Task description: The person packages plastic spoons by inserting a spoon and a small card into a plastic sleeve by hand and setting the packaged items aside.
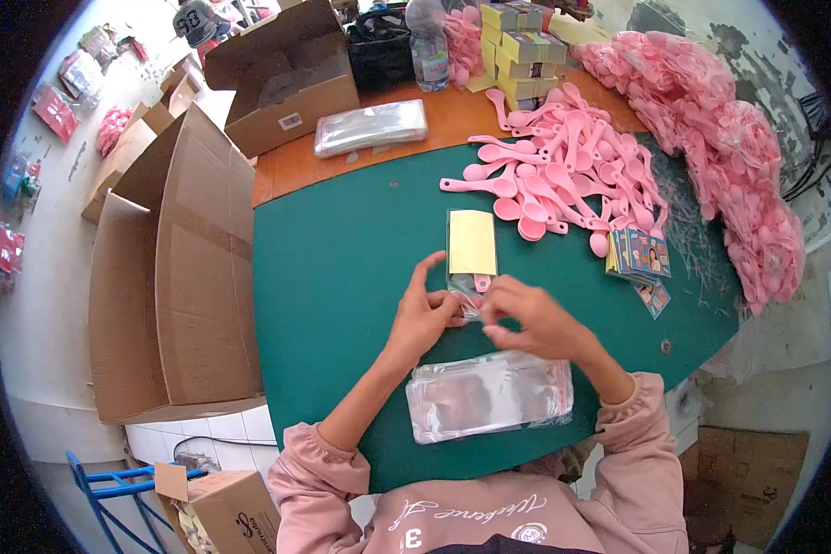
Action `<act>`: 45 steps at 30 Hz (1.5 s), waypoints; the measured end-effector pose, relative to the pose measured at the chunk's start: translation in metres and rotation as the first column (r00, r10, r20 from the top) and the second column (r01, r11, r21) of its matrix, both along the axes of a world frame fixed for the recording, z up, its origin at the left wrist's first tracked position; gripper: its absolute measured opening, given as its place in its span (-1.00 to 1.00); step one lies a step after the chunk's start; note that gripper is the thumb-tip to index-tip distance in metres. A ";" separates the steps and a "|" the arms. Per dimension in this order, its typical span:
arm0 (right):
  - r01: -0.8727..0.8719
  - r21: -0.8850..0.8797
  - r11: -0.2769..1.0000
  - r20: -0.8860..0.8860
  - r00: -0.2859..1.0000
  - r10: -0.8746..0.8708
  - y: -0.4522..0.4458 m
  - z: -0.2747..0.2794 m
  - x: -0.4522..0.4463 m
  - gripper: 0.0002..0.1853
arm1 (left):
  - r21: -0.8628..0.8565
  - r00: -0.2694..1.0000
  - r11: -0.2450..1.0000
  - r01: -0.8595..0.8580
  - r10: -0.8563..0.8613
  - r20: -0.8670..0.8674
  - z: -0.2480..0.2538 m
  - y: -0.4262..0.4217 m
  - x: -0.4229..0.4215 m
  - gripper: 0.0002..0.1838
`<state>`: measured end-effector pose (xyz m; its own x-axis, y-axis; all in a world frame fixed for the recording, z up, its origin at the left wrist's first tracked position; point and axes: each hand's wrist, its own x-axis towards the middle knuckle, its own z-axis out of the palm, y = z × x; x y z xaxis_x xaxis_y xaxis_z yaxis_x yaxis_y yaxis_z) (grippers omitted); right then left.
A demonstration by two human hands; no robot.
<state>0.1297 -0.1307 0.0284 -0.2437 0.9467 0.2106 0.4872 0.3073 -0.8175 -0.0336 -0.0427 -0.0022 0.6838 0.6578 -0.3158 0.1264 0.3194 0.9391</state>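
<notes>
A clear plastic bag (471, 294) lies on the green table top with a yellow card (472, 242) inside. The handle end of a pink spoon (482, 283) shows below the card. My left hand (423, 312) pinches the bag's near end, its index finger stretched along the left edge. Over the near right corner of the bag, my right hand (531, 319) is closed with curled fingers, slightly blurred; what its fingertips grip is hidden. Close to my body lies a stack of clear plastic bags (485, 397).
Loose pink spoons (572, 166) are heaped at the back right, beside printed cards (637, 254). Bagged pink spoons (702, 120) line the right edge. Card stacks (522, 55), a water bottle (427, 46) and more clear bags (371, 127) stand behind. A large cardboard box (203, 268) borders the left.
</notes>
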 end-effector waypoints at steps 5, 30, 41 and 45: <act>0.278 -0.257 0.926 -0.166 0.931 -0.325 -0.002 0.033 0.113 -0.88 | -0.048 0.999 0.999 0.017 -0.016 0.033 0.005 0.003 -0.005 -0.62; 0.308 0.036 0.951 0.001 0.951 -0.308 0.005 -0.017 0.025 -0.82 | 0.565 0.990 0.813 0.141 -0.117 -0.080 0.007 0.015 -0.008 -0.72; 0.256 -0.437 0.862 -0.402 0.802 -0.442 0.007 -0.033 0.022 -0.90 | 0.470 0.994 0.881 0.041 0.013 -0.110 -0.007 0.011 -0.004 -0.86; 0.364 -0.433 0.824 -0.415 0.731 -0.541 0.009 -0.032 0.015 -0.87 | 0.473 0.993 0.881 0.022 0.037 -0.116 -0.004 0.008 -0.001 -0.85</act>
